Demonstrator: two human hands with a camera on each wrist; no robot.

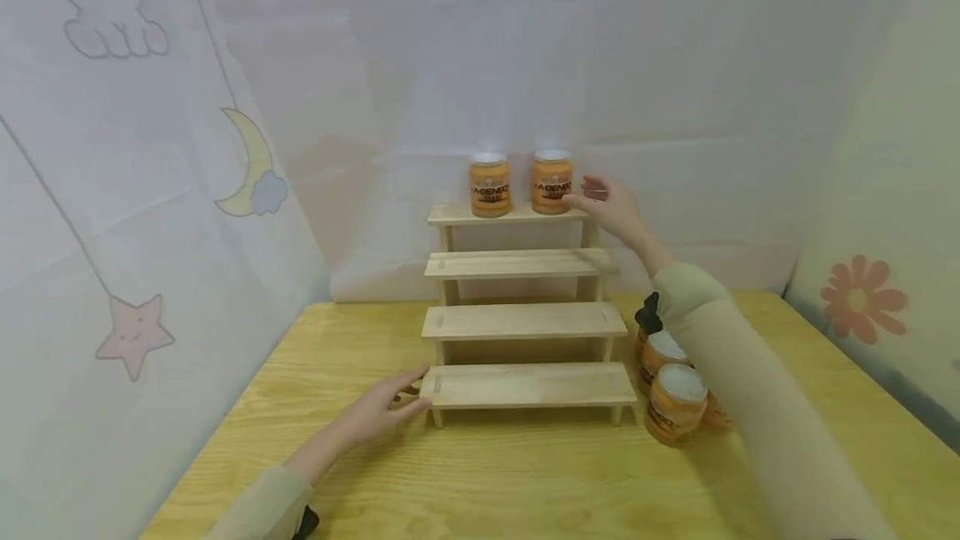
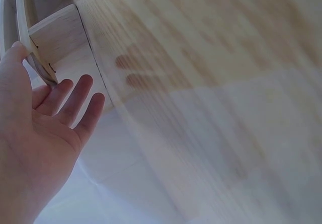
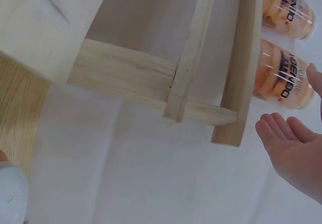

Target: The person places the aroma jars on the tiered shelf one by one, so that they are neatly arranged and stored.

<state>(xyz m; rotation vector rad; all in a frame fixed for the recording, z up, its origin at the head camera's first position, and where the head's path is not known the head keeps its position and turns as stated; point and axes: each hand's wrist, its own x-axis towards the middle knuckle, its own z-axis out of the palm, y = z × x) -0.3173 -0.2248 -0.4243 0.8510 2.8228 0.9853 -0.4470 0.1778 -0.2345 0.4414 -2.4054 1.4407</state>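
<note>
A four-tier wooden step shelf [image 1: 525, 321] stands on the table. My left hand [image 1: 378, 411] holds the left end of its lowest board, thumb on one face and forefinger at the other; the remaining fingers [image 2: 75, 103] spread away from it. Two orange jars with white lids stand upright on the top board, a left jar [image 1: 490, 187] and a right jar [image 1: 551, 183]. Beside the right jar is my right hand [image 1: 611, 205], its fingers loosely bent and its thumb tip close to the label. In the right wrist view, a gap shows between the fingers [image 3: 274, 133] and that jar.
Several more orange jars [image 1: 677, 407] stand on the table right of the shelf, partly hidden by my right sleeve [image 1: 757, 390]. A black object [image 1: 648, 313] shows behind them. A white sheet [image 1: 480, 65] hangs close behind the shelf, and printed sheets flank the wooden table [image 1: 525, 482].
</note>
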